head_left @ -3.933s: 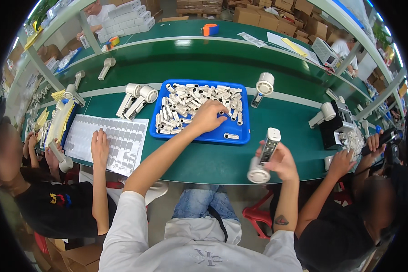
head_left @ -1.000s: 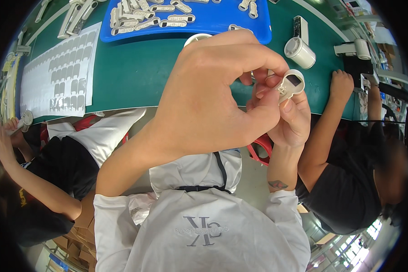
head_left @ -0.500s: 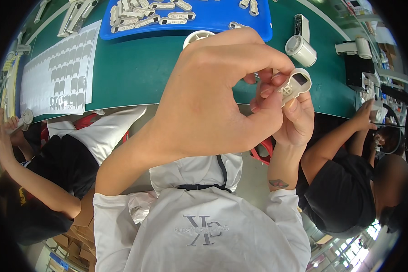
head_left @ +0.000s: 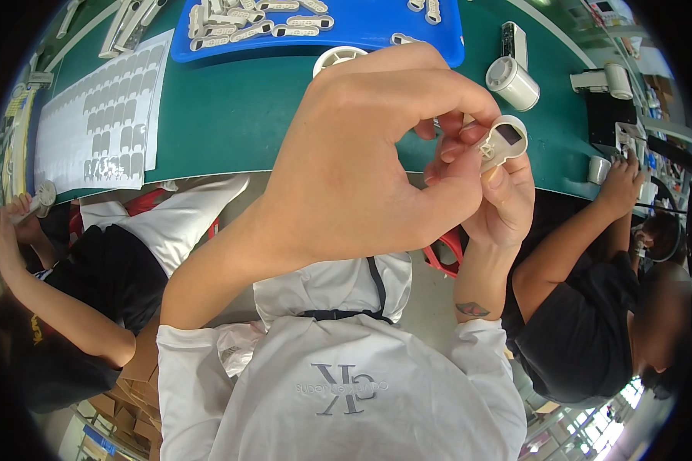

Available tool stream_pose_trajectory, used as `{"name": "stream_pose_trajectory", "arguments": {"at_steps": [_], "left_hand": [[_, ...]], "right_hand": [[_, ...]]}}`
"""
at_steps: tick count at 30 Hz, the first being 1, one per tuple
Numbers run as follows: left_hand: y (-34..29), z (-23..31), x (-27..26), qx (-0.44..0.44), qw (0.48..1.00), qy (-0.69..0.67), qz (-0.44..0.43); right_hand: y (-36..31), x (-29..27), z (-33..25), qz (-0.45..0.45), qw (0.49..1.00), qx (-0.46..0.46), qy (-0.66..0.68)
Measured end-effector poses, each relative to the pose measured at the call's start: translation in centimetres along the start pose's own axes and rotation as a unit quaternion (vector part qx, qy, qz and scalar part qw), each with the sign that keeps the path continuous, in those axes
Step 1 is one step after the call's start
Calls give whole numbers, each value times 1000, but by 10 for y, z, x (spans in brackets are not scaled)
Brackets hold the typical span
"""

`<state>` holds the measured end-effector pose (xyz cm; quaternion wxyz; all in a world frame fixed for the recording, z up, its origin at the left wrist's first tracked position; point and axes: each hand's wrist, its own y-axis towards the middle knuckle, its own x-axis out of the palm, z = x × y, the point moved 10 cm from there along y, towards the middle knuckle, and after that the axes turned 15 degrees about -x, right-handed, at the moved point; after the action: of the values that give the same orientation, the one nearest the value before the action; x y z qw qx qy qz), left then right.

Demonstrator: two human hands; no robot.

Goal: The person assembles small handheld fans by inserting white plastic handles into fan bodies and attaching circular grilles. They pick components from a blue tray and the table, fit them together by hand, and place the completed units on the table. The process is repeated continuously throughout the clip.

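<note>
Large in the middle, my left hand [head_left: 377, 161] pinches a small white plastic cover [head_left: 507, 137] with a dark square window and a cut-out pattern. My right hand [head_left: 507, 196] holds the same cover from behind and below, its thumb near the lower edge. Both sets of fingertips meet at the cover's narrow end, which they partly hide. Above the hands, a blue tray [head_left: 361, 48] holds several similar long white covers [head_left: 304, 25]. Just behind my left knuckles, a white round part [head_left: 337, 58] is partly hidden.
On the green table [head_left: 223, 115] lies a sheet of grey stickers [head_left: 104, 115] at the left. A white cylindrical device [head_left: 513, 83] lies right of the tray. Co-workers sit close on both sides; one's hand [head_left: 621, 184] is near a black fixture [head_left: 611, 123].
My hands stay nearly in place, and the cover's tilt shifts slightly. At the right, the co-worker's hand has risen toward the fixture, and a small white cylinder now shows beside it.
</note>
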<state>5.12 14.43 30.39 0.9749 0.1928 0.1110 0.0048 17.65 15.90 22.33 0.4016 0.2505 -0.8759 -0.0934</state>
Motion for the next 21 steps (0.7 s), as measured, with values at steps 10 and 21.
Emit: {"name": "stream_pose_trajectory", "arguments": {"at_steps": [10, 21], "left_hand": [[0, -9, -15, 2, 998, 56, -20], [16, -63, -11, -39, 975, 184, -115]], "right_hand": [[10, -4, -36, 29, 912, -141, -385], [33, 1, -25, -108, 681, -121, -714]]}}
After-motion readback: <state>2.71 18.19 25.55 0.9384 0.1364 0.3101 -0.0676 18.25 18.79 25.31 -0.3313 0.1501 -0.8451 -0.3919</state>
